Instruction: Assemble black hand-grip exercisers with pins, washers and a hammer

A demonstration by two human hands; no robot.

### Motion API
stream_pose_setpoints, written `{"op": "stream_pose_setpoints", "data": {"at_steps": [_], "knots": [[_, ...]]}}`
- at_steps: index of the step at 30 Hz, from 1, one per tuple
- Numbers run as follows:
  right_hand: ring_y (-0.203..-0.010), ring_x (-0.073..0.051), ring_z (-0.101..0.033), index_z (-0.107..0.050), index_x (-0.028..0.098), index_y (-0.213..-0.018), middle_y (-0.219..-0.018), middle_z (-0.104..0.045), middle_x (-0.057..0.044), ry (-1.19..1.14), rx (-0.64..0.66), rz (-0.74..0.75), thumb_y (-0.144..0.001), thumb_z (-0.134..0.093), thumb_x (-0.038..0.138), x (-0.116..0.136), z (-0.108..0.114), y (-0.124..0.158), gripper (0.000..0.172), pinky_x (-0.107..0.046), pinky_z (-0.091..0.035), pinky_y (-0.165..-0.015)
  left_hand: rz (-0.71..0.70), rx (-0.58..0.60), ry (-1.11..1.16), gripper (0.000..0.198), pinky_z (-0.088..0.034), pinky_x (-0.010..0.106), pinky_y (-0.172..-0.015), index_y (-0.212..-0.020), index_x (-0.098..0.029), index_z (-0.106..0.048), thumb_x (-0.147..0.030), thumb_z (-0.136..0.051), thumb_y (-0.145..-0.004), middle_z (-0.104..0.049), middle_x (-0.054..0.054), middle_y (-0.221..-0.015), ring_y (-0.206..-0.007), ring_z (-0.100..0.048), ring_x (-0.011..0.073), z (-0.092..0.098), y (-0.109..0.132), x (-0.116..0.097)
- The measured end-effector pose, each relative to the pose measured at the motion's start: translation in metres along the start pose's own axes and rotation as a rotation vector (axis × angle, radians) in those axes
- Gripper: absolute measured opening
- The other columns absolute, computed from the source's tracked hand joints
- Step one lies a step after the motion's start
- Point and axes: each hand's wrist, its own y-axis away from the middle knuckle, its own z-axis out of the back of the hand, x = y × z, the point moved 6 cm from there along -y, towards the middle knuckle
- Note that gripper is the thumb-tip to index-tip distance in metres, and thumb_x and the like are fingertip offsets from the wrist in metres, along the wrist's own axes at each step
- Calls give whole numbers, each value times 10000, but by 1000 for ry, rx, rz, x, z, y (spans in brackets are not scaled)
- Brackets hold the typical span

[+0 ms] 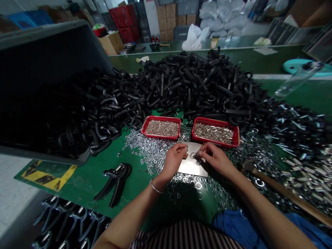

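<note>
A flat metal plate (pixel 190 167) lies on the green table between my hands. My left hand (pixel 174 158) is over its left edge, fingers curled together; whatever they may hold is too small to make out. On the plate's other side my right hand (pixel 214 158) has thumb and fingertips pinched, close beside a few thin metal rings (pixel 193 155). Whether a ring is between those fingertips cannot be told. Behind the plate stand two red trays: the left tray (pixel 160 137) has tiny metal parts in it, the right tray (pixel 216 141) small metal pins.
Black clamp-like parts (pixel 192 79) are heaped behind the trays, spilling from a grey bin (pixel 77 159). One black hand clamp (pixel 116 181) lies at left. Washers (pixel 150 150) and rings (pixel 202 185) are scattered around the plate. A wooden-handled hammer (pixel 282 193) lies right, beside metal cylinders (pixel 308 173).
</note>
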Motion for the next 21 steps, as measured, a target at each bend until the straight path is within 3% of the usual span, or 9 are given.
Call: {"op": "stream_pose_setpoints", "data": {"at_steps": [2,4,7,10,17,21], "knots": [[-918,-278,-550,-596,243,-835,-863,-621,-70,331,-157,105,-826,-699,447,12,12,0,228,-407,-442,-790,15,47,-2,193,-577,272,-676,-966,-143,-666,-279,-695,-833,-690,36,-812,-688,-680,133,-3,0,1],[-834,-257,-556,-585,246,-847,-821,-617,-60,382,-187,81,-839,-683,448,16,16,1,224,-377,-434,-723,28,84,2,182,-574,264,-675,-960,-147,-669,-276,-693,-834,-693,36,-831,-688,-679,125,-8,3,3],[-564,-144,-468,-534,246,-879,-726,-598,2,-35,35,-98,-875,-645,484,8,4,4,262,-281,-364,-530,53,118,38,198,-572,263,-666,-958,-154,-671,-294,-706,-823,-694,29,-821,-686,-676,124,-15,9,7],[-493,-87,-378,-511,238,-886,-673,-560,50,-478,216,-227,-877,-667,469,9,-14,11,278,-235,-324,-468,80,160,87,238,-568,273,-668,-975,-147,-670,-317,-718,-816,-697,29,-790,-675,-676,128,-22,16,7],[-519,-58,-369,-579,198,-849,-672,-527,40,-821,239,-381,-830,-750,355,-6,-27,13,232,-191,-315,-456,87,229,172,289,-541,275,-693,-1001,-121,-672,-338,-733,-821,-703,44,-729,-672,-674,133,-26,28,-7],[-595,-74,-445,-640,180,-862,-753,-553,8,-907,264,-436,-817,-767,316,-18,-31,18,191,-207,-419,-536,29,232,176,249,-546,291,-692,-994,-137,-684,-334,-710,-844,-705,51,-758,-684,-673,141,-22,32,-11]]}}
